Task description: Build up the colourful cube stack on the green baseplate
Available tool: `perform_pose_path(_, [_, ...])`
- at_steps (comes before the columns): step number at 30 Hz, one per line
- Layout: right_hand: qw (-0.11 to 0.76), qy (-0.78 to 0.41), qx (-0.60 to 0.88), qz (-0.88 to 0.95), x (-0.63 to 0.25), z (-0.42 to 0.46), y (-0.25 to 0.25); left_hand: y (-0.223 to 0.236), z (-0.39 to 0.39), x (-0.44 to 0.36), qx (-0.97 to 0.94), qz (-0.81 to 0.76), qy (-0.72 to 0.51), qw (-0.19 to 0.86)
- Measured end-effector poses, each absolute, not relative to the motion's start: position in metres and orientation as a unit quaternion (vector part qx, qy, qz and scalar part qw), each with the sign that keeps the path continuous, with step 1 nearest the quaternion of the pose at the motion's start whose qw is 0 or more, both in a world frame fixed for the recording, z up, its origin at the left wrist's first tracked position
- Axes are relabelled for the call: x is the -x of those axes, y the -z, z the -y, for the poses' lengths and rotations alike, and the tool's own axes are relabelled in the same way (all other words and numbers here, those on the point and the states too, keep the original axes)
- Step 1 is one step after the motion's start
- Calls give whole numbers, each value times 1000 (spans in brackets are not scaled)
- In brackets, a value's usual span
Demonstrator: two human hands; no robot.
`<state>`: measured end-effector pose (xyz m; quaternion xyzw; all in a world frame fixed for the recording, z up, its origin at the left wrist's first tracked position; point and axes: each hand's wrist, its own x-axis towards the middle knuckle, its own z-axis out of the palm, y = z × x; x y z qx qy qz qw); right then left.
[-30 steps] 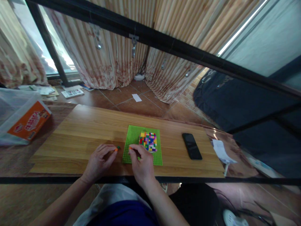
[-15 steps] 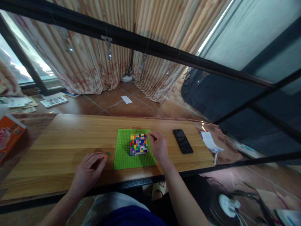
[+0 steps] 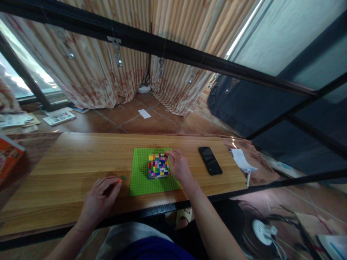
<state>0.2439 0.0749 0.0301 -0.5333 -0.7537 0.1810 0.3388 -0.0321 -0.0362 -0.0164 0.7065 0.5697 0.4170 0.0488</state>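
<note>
A block of many-coloured toy bricks point(image 3: 158, 166) stands on a green baseplate point(image 3: 139, 186) on the wooden table. At its far right corner, my right hand point(image 3: 179, 166) has thumb and finger pinched together; whatever lies in the pinch is too small to make out. Left of the baseplate, my left hand point(image 3: 101, 193) rests low over the table, its thumb and forefinger closed on a small orange brick point(image 3: 119, 180). A tiny green brick point(image 3: 123, 177) shows just past those fingertips; I cannot tell whether it touches them.
A black phone point(image 3: 210, 160) lies right of the baseplate. White paper point(image 3: 242, 160) sits beyond the table's right end, and an orange box point(image 3: 9, 157) is at the far left. A dark metal bar point(image 3: 173, 48) crosses above the table's far side.
My right hand has moved left, from beside the baseplate's right edge to the far right corner of the brick block. My left hand keeps its pinch in nearly the same place.
</note>
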Motion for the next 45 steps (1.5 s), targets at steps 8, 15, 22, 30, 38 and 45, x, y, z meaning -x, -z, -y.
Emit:
perform_pose_path(8, [376,-292,528,704,-251,-86,-26,18,36,32,-712,-562,-419,41])
perform_pose_path(15, [386,-490,507,595,-259,-99,-22,17,37,31,-707,-563,-425,47])
perform_pose_path(22, [360,-565,485,562,-265,-100,-23,17,37,30,-699,-568,-430,56])
perform_pose_path(30, [356,-591,466,554,-266,-103,-23,18,37,31,-697,-573,-428,57])
perform_pose_path(38, [359,-589,462,558,-265,-102,-21,18,36,30,-690,-582,-424,72])
perform_pose_path(45, [372,-569,462,569,-261,-94,-25,18,35,31,-687,-583,-429,74])
